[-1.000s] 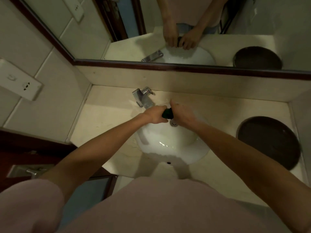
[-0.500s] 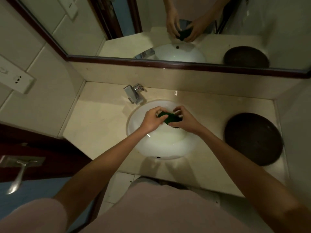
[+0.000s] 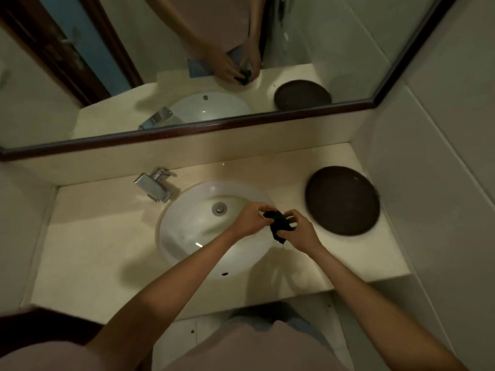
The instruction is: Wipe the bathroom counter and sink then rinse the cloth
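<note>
— Where's the cloth (image 3: 278,223)?
— Bunched over the sink (image 3: 198,226) at its three o'clock rim, left hand (image 3: 250,219) and right hand (image 3: 301,232) each with a grip clamped on it.
— Finished?
— Probably wringing (tap (image 3: 155,184) shows no water); the surface (image 3: 88,245) looks wiped.

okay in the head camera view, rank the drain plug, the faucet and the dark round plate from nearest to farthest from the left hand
1. Drain plug: in the basin, just up and left of the left hand.
2. Dark round plate: on the counter's right side, past the right hand.
3. Faucet: behind the sink at its left rear.
</note>
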`<state>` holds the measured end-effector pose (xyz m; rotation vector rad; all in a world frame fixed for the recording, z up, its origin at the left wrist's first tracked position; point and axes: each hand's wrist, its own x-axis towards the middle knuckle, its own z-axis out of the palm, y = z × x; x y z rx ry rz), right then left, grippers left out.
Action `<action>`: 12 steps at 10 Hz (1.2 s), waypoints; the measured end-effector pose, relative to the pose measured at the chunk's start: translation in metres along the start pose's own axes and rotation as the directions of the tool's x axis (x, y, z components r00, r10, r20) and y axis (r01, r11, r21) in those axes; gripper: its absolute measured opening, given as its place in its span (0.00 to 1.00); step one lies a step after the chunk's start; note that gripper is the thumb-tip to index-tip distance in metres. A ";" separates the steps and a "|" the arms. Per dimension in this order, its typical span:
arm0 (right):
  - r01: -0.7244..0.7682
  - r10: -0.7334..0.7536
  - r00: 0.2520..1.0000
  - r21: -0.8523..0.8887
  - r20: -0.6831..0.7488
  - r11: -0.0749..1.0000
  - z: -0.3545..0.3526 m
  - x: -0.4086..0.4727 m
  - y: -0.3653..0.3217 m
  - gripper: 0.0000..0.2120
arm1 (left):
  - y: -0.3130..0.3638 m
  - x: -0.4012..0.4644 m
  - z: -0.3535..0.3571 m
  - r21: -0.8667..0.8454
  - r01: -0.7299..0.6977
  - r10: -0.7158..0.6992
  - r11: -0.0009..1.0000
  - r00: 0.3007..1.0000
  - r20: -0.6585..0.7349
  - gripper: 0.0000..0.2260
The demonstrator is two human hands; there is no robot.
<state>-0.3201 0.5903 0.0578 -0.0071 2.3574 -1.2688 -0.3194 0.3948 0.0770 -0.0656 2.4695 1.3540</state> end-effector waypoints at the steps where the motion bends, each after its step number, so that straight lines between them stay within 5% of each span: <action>1: -0.072 0.060 0.987 -0.077 -0.147 0.994 -0.039 0.003 0.020 0.20 | 0.000 0.014 0.030 0.090 0.075 -0.077 0.993 0.997 0.029 0.17; 3: -0.214 0.159 0.931 -0.136 -0.328 0.967 -0.132 0.052 0.057 0.22 | -0.014 0.034 0.067 0.339 0.331 -0.357 0.881 0.934 0.016 0.22; 4: -0.293 0.237 0.924 -0.156 -0.302 0.943 -0.162 0.078 0.073 0.21 | -0.019 0.035 0.080 0.363 0.420 -0.432 0.832 0.900 -0.052 0.20; 6: -0.278 0.231 0.940 -0.171 -0.253 0.945 -0.176 0.107 0.097 0.21 | -0.029 0.028 0.097 0.404 0.469 -0.492 0.786 0.869 -0.051 0.06; 8: -0.302 0.239 0.939 -0.256 -0.249 0.918 -0.167 0.114 0.102 0.28 | -0.028 0.015 0.109 0.379 0.450 -0.469 0.809 0.882 -0.046 0.09; 10: -0.183 0.023 0.937 -0.433 -0.348 0.883 -0.148 0.101 0.073 0.24 | -0.024 0.006 0.093 0.377 0.415 -0.460 0.828 0.887 0.035 0.13; 12: 0.103 -0.153 0.966 -0.234 -0.209 0.967 -0.113 0.084 0.017 0.08 | -0.039 -0.012 0.040 0.249 0.412 -0.396 0.877 0.911 -0.114 0.14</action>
